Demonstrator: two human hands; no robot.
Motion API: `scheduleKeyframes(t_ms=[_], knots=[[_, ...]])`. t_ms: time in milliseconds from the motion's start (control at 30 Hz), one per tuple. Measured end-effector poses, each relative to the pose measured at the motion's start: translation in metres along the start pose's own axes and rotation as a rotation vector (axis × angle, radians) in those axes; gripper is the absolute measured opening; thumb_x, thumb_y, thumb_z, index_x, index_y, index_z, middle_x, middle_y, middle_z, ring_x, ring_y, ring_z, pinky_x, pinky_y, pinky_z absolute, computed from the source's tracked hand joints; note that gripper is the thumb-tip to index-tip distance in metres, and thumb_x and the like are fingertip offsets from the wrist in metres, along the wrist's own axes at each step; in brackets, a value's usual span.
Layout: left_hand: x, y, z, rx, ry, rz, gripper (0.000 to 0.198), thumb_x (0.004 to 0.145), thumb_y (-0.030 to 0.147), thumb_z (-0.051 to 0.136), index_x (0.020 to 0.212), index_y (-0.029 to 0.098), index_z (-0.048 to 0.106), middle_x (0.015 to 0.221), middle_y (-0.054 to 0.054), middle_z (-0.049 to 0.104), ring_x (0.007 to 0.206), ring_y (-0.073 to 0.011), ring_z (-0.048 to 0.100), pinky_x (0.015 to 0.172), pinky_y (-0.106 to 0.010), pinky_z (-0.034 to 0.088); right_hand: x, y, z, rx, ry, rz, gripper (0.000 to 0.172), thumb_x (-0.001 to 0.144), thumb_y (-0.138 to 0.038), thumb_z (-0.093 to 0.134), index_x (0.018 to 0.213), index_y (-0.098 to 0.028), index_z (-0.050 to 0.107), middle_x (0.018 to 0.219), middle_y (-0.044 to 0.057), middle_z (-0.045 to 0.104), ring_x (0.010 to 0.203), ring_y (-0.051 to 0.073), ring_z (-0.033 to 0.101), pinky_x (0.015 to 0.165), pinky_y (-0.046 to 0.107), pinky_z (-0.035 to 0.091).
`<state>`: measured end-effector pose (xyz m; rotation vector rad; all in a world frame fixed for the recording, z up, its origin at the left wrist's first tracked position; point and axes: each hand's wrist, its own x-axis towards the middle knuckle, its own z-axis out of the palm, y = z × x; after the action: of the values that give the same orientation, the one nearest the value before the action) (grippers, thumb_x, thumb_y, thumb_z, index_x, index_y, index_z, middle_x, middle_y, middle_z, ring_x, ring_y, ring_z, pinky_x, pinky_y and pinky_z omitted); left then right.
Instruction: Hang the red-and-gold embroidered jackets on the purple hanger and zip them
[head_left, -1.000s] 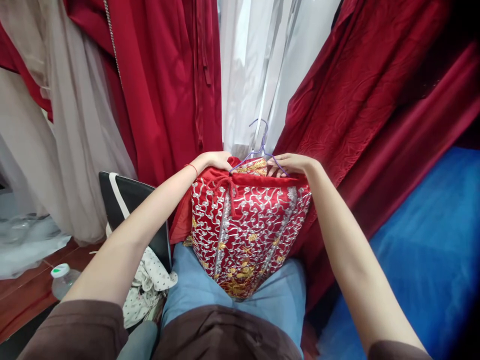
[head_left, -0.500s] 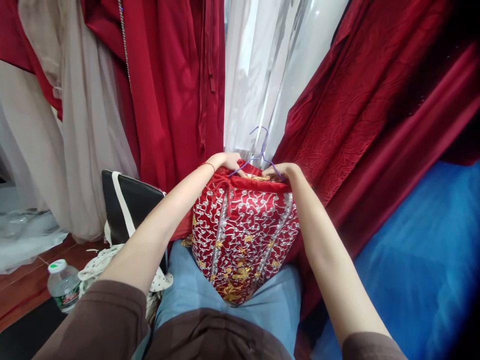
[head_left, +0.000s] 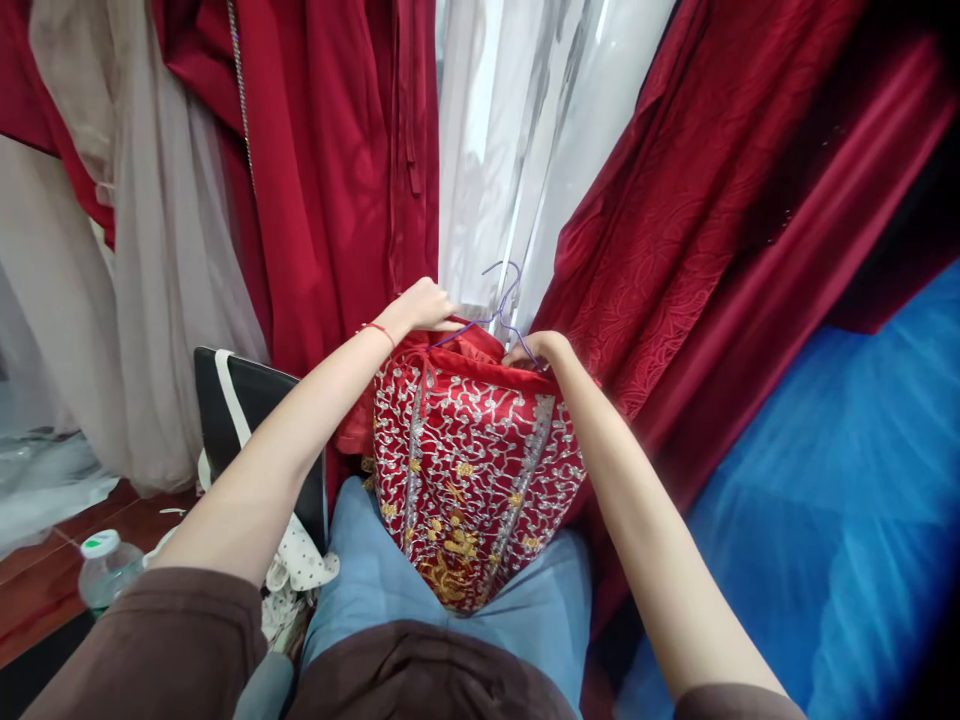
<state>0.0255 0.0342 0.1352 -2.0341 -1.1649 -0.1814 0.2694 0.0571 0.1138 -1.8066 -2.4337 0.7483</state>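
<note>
A red skirt (head_left: 487, 450) with silver and gold embroidery hangs upright between my knees. Its plain red waistband has a tie at the left, and the top gapes so that the lining shows. The purple wire hanger (head_left: 501, 305) rises out of that opening, its hook uppermost. My left hand (head_left: 424, 304) pinches the rear of the waistband at its left side, beside the hanger's arm. At the right, my right hand (head_left: 541, 350) grips the waistband with its fingers partly hidden inside the opening.
Red garments (head_left: 330, 150) hang ahead, with pale tulle (head_left: 180, 250) at left and a white garment (head_left: 495, 130) between the red ones. Blue tulle (head_left: 810, 520) fills the right. A black bag (head_left: 240, 400) and a water bottle (head_left: 105, 570) stand at my left.
My left hand has moved up and left, pulling the waistband's back edge outward. The skirt's opening is wider, and the hanger has shifted slightly left in view.
</note>
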Motion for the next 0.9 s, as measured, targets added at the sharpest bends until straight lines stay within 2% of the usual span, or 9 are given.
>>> scheduleKeyframes(t_ms=[100,200,300,400,467,533,700,800,900], knots=[[-0.028,-0.030,0.018,0.034,0.077,0.069,0.040,0.093,0.049,0.058,0.109,0.015,0.072,0.100,-0.019,0.072,0.092,-0.0299,0.067,0.075,-0.036,0.040,0.003,0.001,0.009,0.132,0.091,-0.151,0.028,0.080,-0.043,0.069,0.071,-0.016,0.064,0.060,0.001,0.061,0.060,0.014,0.055,0.060,0.025,0.046],[-0.053,-0.045,0.037,0.032,0.096,-0.029,0.026,0.099,0.028,0.048,0.106,0.017,0.070,0.103,-0.017,0.070,0.096,-0.0282,0.065,0.078,-0.037,0.040,0.008,0.002,0.014,0.153,0.155,-0.253,0.026,0.079,-0.038,0.066,0.065,-0.017,0.061,0.057,-0.001,0.057,0.055,0.011,0.048,0.056,0.023,0.042],[-0.067,-0.041,0.055,-0.007,0.138,-0.346,0.025,0.096,0.022,0.046,0.107,0.018,0.068,0.112,-0.018,0.069,0.106,-0.0298,0.062,0.076,-0.037,0.042,0.012,0.003,0.016,0.139,0.158,-0.278,0.027,0.078,-0.039,0.066,0.064,-0.016,0.062,0.058,-0.001,0.058,0.055,0.011,0.048,0.057,0.024,0.041],[-0.070,-0.032,0.069,-0.179,0.099,-0.740,0.028,0.095,0.037,0.050,0.106,0.020,0.069,0.110,-0.016,0.071,0.103,-0.0316,0.065,0.072,-0.036,0.043,0.014,0.003,0.016,0.153,0.159,-0.296,0.023,0.080,-0.036,0.062,0.070,-0.016,0.066,0.066,0.001,0.065,0.060,0.012,0.053,0.060,0.024,0.044],[-0.073,-0.031,0.074,-0.289,0.026,-0.878,0.035,0.094,0.046,0.051,0.108,0.021,0.070,0.107,-0.015,0.073,0.099,-0.0321,0.068,0.072,-0.036,0.045,0.013,0.004,0.016,0.138,0.153,-0.288,0.020,0.081,-0.031,0.060,0.070,-0.016,0.067,0.068,0.002,0.066,0.062,0.013,0.054,0.061,0.024,0.045],[-0.082,-0.037,0.075,-0.281,-0.008,-0.811,0.035,0.093,0.043,0.052,0.112,0.019,0.068,0.106,-0.017,0.073,0.098,-0.0324,0.069,0.074,-0.036,0.046,0.011,0.005,0.016,0.112,0.155,-0.271,0.021,0.082,-0.030,0.059,0.068,-0.015,0.067,0.066,0.002,0.066,0.061,0.013,0.054,0.060,0.024,0.045],[-0.122,-0.059,0.046,-0.088,0.008,-0.266,0.032,0.098,0.034,0.043,0.094,0.015,0.068,0.093,-0.020,0.073,0.091,-0.0303,0.071,0.074,-0.035,0.046,0.003,0.006,0.012,0.070,0.234,-0.349,0.026,0.086,-0.035,0.060,0.070,-0.015,0.067,0.068,0.003,0.067,0.062,0.013,0.056,0.064,0.024,0.046],[-0.134,-0.052,0.017,-0.047,-0.020,-0.213,0.033,0.095,0.044,0.051,0.100,0.016,0.069,0.091,-0.017,0.074,0.086,-0.0306,0.071,0.070,-0.034,0.046,0.003,0.005,0.006,-0.071,0.352,-0.328,0.028,0.089,-0.037,0.061,0.075,-0.014,0.070,0.077,0.006,0.071,0.071,0.016,0.062,0.070,0.025,0.047],[-0.129,-0.032,0.002,-0.064,-0.062,-0.280,0.037,0.091,0.046,0.057,0.113,0.019,0.068,0.094,-0.015,0.076,0.089,-0.0316,0.072,0.070,-0.033,0.047,0.003,0.008,0.002,-0.241,0.523,-0.189,0.034,0.093,-0.043,0.057,0.087,-0.015,0.075,0.090,0.011,0.074,0.088,0.023,0.068,0.076,0.028,0.048]])
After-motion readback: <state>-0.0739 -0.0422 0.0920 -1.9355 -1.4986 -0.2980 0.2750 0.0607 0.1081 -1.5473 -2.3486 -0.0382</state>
